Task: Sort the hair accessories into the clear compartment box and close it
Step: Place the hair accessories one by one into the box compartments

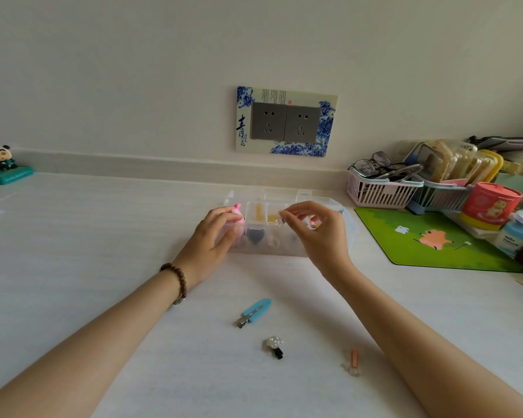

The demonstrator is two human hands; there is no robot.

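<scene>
Both of my hands are up at the clear plastic box (269, 248) in the one head view. My left hand (212, 236) rests against the box's left end with its fingers curled around a pink clip (237, 213), gripping it over the leftmost compartment. My right hand (317, 230) hovers above the right half of the box, thumb and forefinger pinched together on something too small for me to make out. A string of brown wooden beads (177, 280) circles my left wrist.

The box sits open on a pale, faintly grained white table (103, 236), its lid tipped back toward the wall. Several compartments already hold pieces: a yellow one at the back, a dark blue one at the front.

Three accessories lie on the table nearer to me, well apart from the box: a smooth blue leaf-shaped clip (254, 312) with a metal hinge, a small black clip with a pearly white top (274, 345), and a slim orange clip (354, 360) with a clear end.

Behind the box the wall is plain cream, with a grey double socket (285, 123) framed by a blue-and-white flowered plate. A panda figurine (1, 159) on a teal base stands at far left. To the right are a green mat (429, 239), a pink slatted basket (378, 191) holding glasses, and a red tin (489, 205).
</scene>
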